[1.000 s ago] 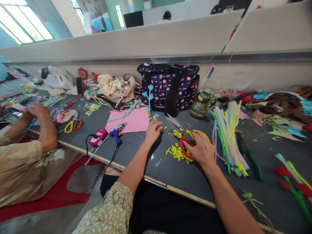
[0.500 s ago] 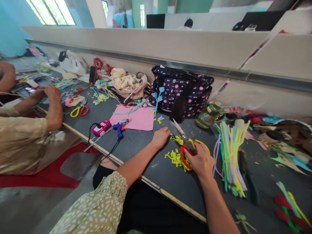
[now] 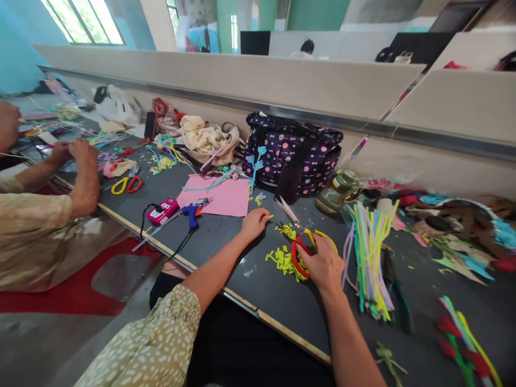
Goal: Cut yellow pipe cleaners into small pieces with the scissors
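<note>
My left hand (image 3: 255,224) is closed in a pinch above the dark table, with a small bit of yellow-green pipe cleaner (image 3: 271,216) at its fingertips. My right hand (image 3: 323,263) grips scissors (image 3: 299,228) by their red and yellow handles; the blades are slightly apart and point up and left. Short yellow-green pieces (image 3: 285,262) lie in a pile below the scissors, and a smaller heap (image 3: 287,231) lies by the blades. Right of my right hand stands a bundle of pastel pipe cleaners (image 3: 373,258).
Pink paper (image 3: 226,196), a blue glue gun (image 3: 193,211) and a pink device (image 3: 163,211) lie left. Behind are a dotted bag (image 3: 310,156), a dark phone (image 3: 288,181) and a green jar (image 3: 338,192). A person's hands (image 3: 76,153) work at far left.
The camera view has shifted slightly, moving the scene left. The yellow-green bit at my left fingertips shows more clearly, a little away from the scissors. My right hand still holds the scissors.
</note>
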A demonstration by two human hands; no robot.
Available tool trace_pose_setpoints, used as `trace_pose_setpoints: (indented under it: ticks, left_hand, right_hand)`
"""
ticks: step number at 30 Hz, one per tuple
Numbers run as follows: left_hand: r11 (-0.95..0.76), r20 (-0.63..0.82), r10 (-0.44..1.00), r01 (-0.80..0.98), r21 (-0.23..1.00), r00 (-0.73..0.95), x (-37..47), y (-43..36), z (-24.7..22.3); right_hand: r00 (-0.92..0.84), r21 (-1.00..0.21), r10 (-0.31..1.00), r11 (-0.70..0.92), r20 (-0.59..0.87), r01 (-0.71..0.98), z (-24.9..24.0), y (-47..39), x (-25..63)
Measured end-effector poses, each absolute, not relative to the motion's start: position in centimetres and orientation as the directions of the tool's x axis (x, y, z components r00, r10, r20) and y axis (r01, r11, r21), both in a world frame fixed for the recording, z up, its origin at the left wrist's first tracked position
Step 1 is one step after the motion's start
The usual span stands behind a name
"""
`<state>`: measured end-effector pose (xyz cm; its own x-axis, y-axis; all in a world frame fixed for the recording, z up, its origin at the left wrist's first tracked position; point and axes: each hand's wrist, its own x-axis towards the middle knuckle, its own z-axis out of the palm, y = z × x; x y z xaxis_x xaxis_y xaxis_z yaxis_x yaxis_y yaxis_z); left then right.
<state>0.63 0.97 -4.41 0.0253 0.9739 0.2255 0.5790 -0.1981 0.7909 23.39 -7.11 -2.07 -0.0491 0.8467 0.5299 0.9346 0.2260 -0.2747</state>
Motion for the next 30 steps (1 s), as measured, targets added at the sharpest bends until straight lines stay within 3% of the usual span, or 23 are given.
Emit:
trace_pose_setpoints:
  ticks: [3, 8, 12, 16, 21, 30]
  left_hand:
    - [-0.153, 0.148, 0.988, 0.345, 0.926, 0.042, 0.3, 2.4, -4.6]
    - [0.005, -0.009, 0.981, -0.02, 1.0, -0.194, -1.0, 4.4, -3.6]
    - [-0.011, -0.071, 0.966, -0.316, 0.949, -0.248, -1.2, 4.5, -2.3]
    - [0.031, -0.21, 0.95, -0.596, 0.802, -0.233, -0.7, 4.0, -2.2]
    - [0.095, -0.301, 0.943, -0.748, 0.657, -0.145, -0.1, 3.3, -2.9]
    - [0.202, -0.281, 0.959, -0.812, 0.548, 0.049, 2.0, 1.9, -2.1]
  right_hand:
    - [-0.042, -0.284, 0.849, 0.223, 0.526, 0.933, -1.8, -7.2, 23.2]
    - [-0.05, -0.28, 0.84, 0.236, 0.54, 0.931, -1.8, -7.2, 23.3]
    - [-0.045, -0.272, 0.821, 0.24, 0.569, 0.932, -2.0, -7.1, 23.3]
    - [-0.043, -0.27, 0.826, 0.233, 0.562, 0.934, -2.2, -7.1, 23.2]
    - [-0.09, -0.237, 0.848, 0.246, 0.523, 0.94, -2.2, -7.3, 22.9]
    - [-0.103, -0.262, 0.859, 0.264, 0.501, 0.928, -3.1, -7.1, 22.9]
